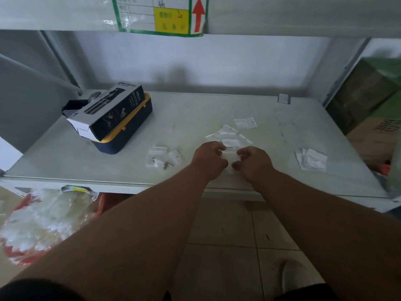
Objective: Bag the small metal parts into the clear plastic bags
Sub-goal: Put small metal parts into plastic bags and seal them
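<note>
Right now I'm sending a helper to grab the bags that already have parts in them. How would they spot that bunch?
On the white shelf, start from the black spray bottle box at the left and move toward the front edge. The filled bags lie left of the left hand. Only this cluster shows small metal pieces through the plastic.

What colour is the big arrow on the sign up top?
The arrow is red and points up, on a white, green-edged sign. The head view shows it.
</note>
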